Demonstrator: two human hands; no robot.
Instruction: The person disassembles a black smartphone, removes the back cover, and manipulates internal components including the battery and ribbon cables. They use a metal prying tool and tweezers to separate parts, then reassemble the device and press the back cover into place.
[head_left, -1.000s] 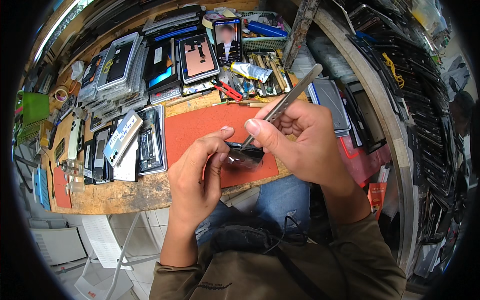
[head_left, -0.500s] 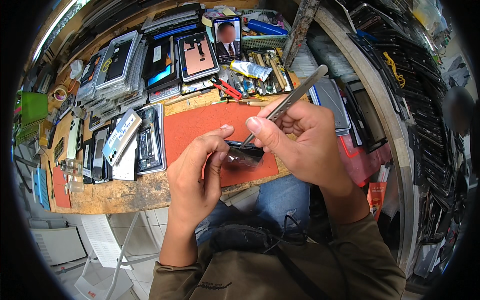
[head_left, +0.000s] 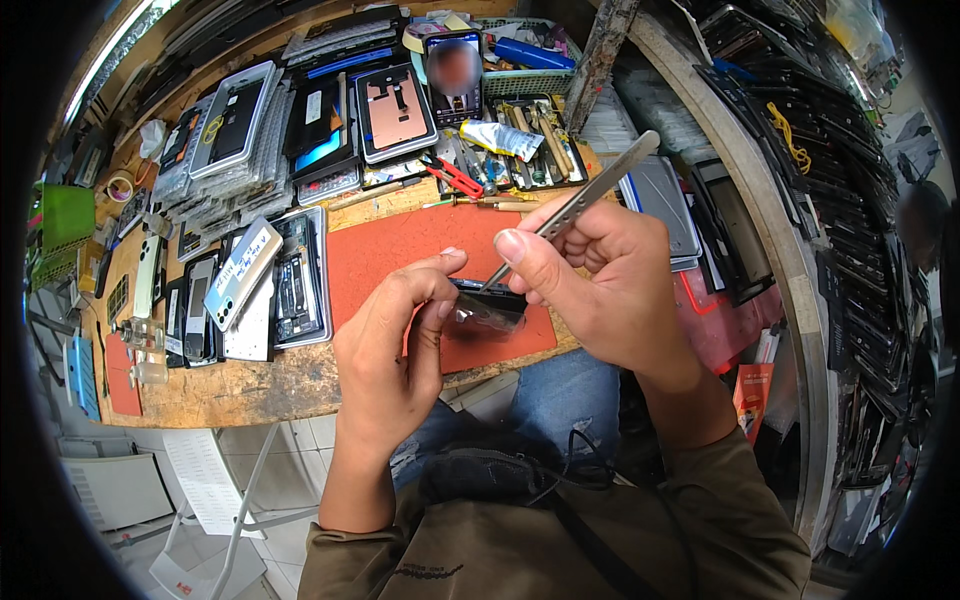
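My right hand [head_left: 615,285] is closed around a pair of metal tweezers [head_left: 608,180], pinched between thumb and fingers. Their tip points down to the left and meets the upper edge of a small, dark, glossy flat piece [head_left: 488,315], perhaps a phone part. That piece is tilted, and its lower side looks see-through like film. My left hand [head_left: 390,330] grips its left end between thumb and fingers. Both hands are over an orange work mat [head_left: 375,250]. Part of the piece is hidden behind my fingers.
Behind the mat lie a red-handled cutter [head_left: 455,177], a yellow-and-silver tube [head_left: 502,138] and a tool tray [head_left: 545,150]. A propped phone [head_left: 455,80] shows a picture. Device stacks [head_left: 240,130] fill the left; a wooden post [head_left: 600,65] and shelf of panels stand right.
Both hands stay almost where they were, with only a slight shift of the tweezers. The picture on the propped phone's screen has changed.
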